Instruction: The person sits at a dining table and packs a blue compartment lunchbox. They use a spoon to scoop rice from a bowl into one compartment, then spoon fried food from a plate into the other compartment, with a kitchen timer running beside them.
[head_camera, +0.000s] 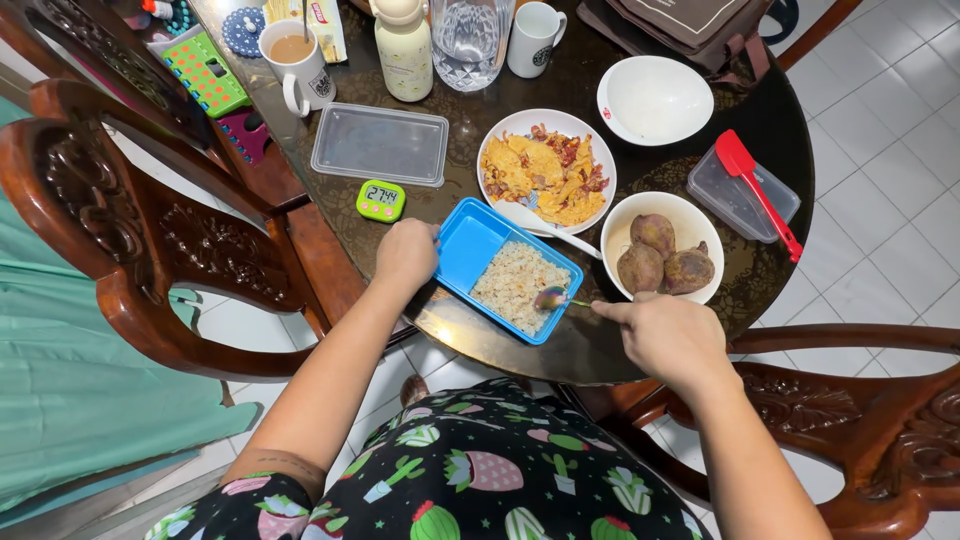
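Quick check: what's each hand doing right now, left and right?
Left hand: closed on the edge of the blue lunch box.
Right hand: closed, holding a spoon over the rice.

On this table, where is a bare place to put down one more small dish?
One bare patch lies between the clear lid, the egg plate and the green timer. Another runs along the table edge, right of the sweet-potato bowl. The far side is crowded with mugs, a bottle and a jug. The left hand steadies the blue box; the right hand holds a spoon.

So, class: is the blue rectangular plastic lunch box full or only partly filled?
Partly filled: rice covers one end of the blue lunch box; the other end is bare.
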